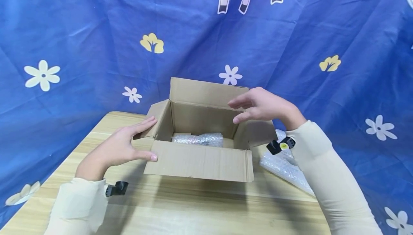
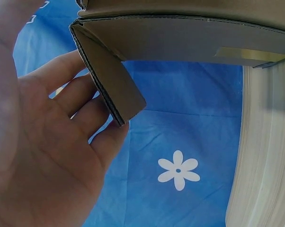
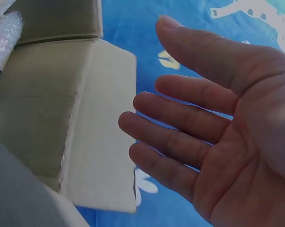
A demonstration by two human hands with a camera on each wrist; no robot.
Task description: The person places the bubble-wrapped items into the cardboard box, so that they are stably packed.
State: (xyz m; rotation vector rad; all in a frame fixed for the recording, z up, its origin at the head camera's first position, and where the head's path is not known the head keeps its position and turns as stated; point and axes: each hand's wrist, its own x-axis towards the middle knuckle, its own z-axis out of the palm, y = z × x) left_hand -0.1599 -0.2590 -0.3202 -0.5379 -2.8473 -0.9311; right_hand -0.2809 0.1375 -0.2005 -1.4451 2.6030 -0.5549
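An open cardboard box [image 1: 198,161] sits on the table with its flaps folded out. Inside it lies a bubble-wrapped item [image 1: 206,140]; the wrap hides most of what it is. My left hand [image 1: 117,149] is spread at the box's left side, its fingers touching the left flap [image 2: 107,78] and its thumb at the corner of the front flap. Above the right flap [image 3: 107,127] hovers my right hand [image 1: 262,107], apart from the cardboard. Its fingers are loosely extended and hold nothing, as the right wrist view shows.
Clear bubble wrap [image 1: 284,165] lies on the wooden table [image 1: 193,210], right of the box and partly behind the right sleeve. A blue curtain [image 1: 187,19] with printed flowers hangs close behind the table's far edge.
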